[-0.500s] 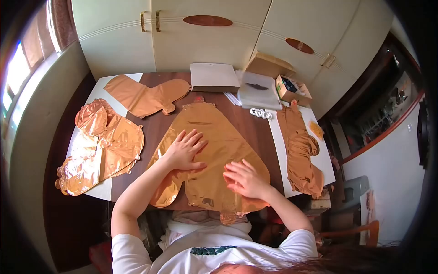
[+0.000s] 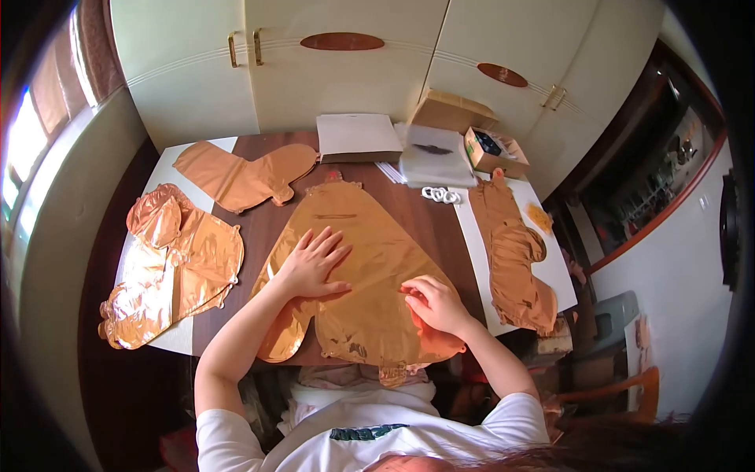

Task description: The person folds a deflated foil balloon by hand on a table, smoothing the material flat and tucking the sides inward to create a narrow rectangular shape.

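Observation:
A large, flat orange-gold foil balloon [image 2: 366, 244] lies on the table in front of me, its lower tab hanging over the near edge. My left hand [image 2: 314, 267] rests flat on its left half, fingers stretched out and spread. On the right half, my right hand [image 2: 435, 303] has its fingers bent and drawn together against the foil, where they appear to pinch it. The fingertips are partly hidden. Near that hand the foil looks creased and reflects orange.
Crumpled foil balloons [image 2: 185, 252] lie at the left, another [image 2: 244, 175] at the back left, and a wrinkled one [image 2: 511, 252] at the right. A white box [image 2: 358, 135], clear plastic bags [image 2: 432, 153], white rings [image 2: 440, 195] and an open carton [image 2: 497, 149] stand along the back.
My right hand has gone from spread fingers to curled ones and shifted slightly right. My left hand stays flat on the foil. The whole view has tilted slightly.

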Tool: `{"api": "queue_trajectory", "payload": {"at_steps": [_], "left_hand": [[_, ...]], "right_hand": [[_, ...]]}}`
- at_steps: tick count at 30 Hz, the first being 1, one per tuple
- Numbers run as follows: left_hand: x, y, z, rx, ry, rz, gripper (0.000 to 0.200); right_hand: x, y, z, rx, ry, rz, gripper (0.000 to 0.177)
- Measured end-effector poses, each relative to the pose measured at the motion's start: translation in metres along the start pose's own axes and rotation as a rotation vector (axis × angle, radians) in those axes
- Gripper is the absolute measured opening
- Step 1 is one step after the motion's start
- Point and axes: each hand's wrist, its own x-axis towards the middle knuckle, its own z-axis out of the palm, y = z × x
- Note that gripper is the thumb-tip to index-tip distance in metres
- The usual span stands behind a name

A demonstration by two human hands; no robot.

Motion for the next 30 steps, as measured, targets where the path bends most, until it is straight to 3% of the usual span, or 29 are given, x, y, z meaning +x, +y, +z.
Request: {"api": "queue_trajectory", "payload": {"at_steps": [1,2,5,17,23,24,27,30], "left_hand": [[0.000,0.001,0.000,-0.003,-0.001,-0.002,0.080],[0.000,0.001,0.000,-0.007,-0.001,-0.004,0.080],[-0.001,0.001,0.000,-0.004,-0.002,-0.008,0.079],[-0.002,0.000,0.000,0.005,-0.005,-0.003,0.081],[-0.001,0.001,-0.002,0.004,-0.013,-0.010,0.082],[-0.001,0.001,-0.002,0.006,-0.016,-0.009,0.082],[0.000,0.000,-0.001,0.007,-0.029,-0.008,0.083],[-0.001,0.001,-0.002,-0.002,-0.042,-0.011,0.084]], "right_hand": [[0.001,-0.003,0.000,0.077,-0.029,0.109,0.026],[0.003,0.004,0.003,0.024,-0.009,0.042,0.023],[0.009,0.002,-0.001,-0.008,-0.122,0.118,0.024],[0.019,0.003,0.008,0.074,-0.153,0.106,0.028],[0.044,0.015,-0.005,-0.192,-0.035,0.073,0.029],[0.052,0.024,-0.005,-0.195,0.058,0.065,0.020],[0.074,0.045,-0.007,-0.344,0.149,0.084,0.032],[0.092,0.052,-0.007,-0.351,0.066,0.116,0.036]]}}
